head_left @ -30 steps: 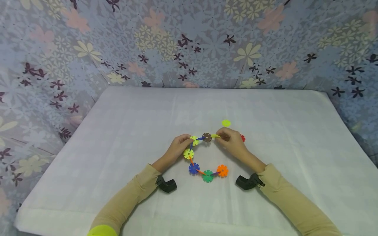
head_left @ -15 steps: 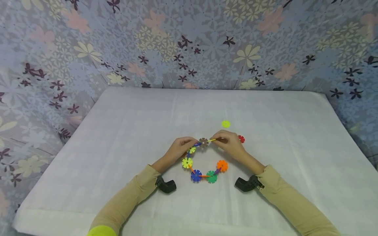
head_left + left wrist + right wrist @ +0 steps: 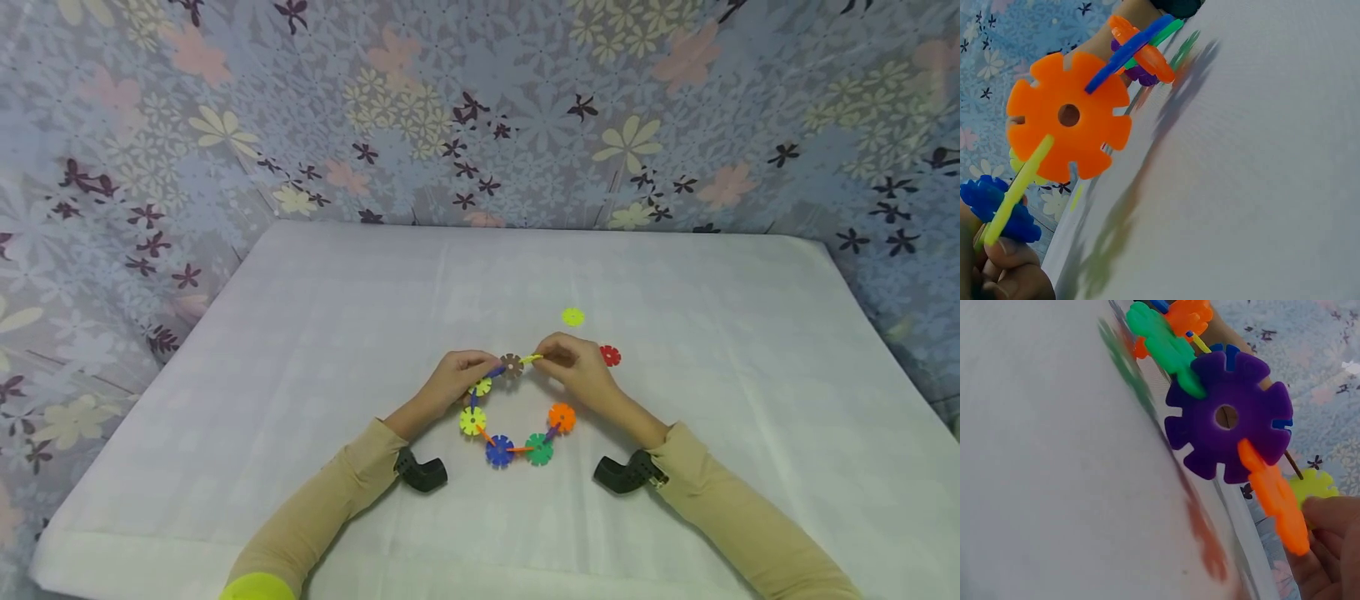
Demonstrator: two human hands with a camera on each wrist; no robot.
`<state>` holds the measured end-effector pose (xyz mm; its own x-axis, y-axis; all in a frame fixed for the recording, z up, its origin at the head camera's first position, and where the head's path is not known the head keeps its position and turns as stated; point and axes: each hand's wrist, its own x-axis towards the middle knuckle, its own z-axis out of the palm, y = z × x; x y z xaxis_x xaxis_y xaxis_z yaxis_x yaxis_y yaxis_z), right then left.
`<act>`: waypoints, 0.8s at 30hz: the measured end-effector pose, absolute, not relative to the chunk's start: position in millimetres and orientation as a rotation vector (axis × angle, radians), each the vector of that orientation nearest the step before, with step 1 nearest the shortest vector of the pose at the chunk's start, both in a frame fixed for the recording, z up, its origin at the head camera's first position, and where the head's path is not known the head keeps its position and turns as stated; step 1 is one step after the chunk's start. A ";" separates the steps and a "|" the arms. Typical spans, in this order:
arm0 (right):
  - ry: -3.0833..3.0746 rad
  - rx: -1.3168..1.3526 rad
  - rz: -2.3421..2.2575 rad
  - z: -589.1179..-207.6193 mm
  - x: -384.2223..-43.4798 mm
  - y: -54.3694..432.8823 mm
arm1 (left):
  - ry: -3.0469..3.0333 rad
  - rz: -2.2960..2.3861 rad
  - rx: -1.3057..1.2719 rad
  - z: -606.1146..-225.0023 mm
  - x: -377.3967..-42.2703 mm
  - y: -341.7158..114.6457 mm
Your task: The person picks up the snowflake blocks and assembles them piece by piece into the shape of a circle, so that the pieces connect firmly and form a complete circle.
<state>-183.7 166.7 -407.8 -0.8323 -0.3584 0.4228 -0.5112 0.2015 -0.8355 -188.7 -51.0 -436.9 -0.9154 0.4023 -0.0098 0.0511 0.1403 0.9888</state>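
Observation:
A chain of notched plastic discs curves into a ring that gapes on its right side. My left hand [image 3: 457, 379] pinches it near a blue disc [image 3: 1022, 225], beside the brown disc [image 3: 512, 366]. With thumb and fingers, my right hand [image 3: 576, 367] pinches the yellow disc [image 3: 1319, 487] at one end of the chain. The other end has an orange disc [image 3: 562, 418] joined to a purple disc [image 3: 1229, 419]. Between lie a green disc [image 3: 538, 449], another blue disc [image 3: 500, 451] and yellow ones. Fingers partly hide the held discs.
Two loose discs, a yellow-green one [image 3: 573, 317] and a red one [image 3: 610, 356], lie on the white-covered table [image 3: 337, 300] behind and beside my right hand. Black wrist mounts [image 3: 422, 472] stick out from both sleeves. A flowered cloth [image 3: 480, 108] hangs behind the table.
The brown disc and chain's left side have moved left and nearer to me. The orange end has risen slightly in view. My left hand has shifted along the chain towards the brown disc.

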 end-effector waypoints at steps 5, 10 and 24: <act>-2.286 0.853 1.796 -408.4 -184.3 168.1 | 2.168 1.880 0.397 -436.5 -188.2 -50.8; -2.295 0.868 1.819 -408.6 -183.9 168.3 | 2.147 1.883 0.379 -435.7 -187.5 -50.5; -2.316 0.980 1.794 -410.9 -185.2 168.6 | 2.166 1.754 0.549 -409.0 -175.7 -48.6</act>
